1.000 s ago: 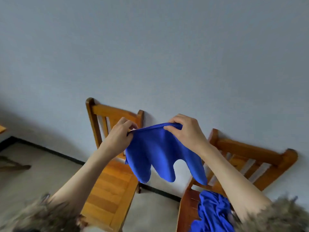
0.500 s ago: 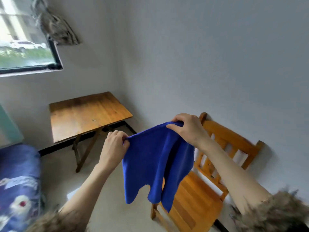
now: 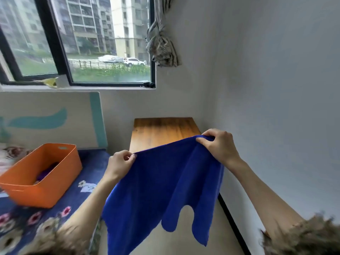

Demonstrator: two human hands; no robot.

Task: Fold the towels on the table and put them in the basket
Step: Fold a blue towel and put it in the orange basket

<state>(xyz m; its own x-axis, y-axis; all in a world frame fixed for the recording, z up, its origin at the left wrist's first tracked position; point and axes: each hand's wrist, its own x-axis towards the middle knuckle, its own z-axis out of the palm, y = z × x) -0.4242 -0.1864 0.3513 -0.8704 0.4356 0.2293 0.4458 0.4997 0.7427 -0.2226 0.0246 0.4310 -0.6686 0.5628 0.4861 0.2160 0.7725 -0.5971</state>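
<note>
Before the table (image 3: 161,132) by the wall, your left hand (image 3: 119,163) and right hand (image 3: 219,146) pinch the top corners of the towel (image 3: 161,190), which hangs in the air, soft and light, so hold it by the corners.

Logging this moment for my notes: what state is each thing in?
blue towel: unfolded, hanging in the air from its top edge
left hand: pinches the towel's left corner
right hand: grips the right corner
orange basket: on the bed, something dark inside
wooden table: bare where visible
</note>
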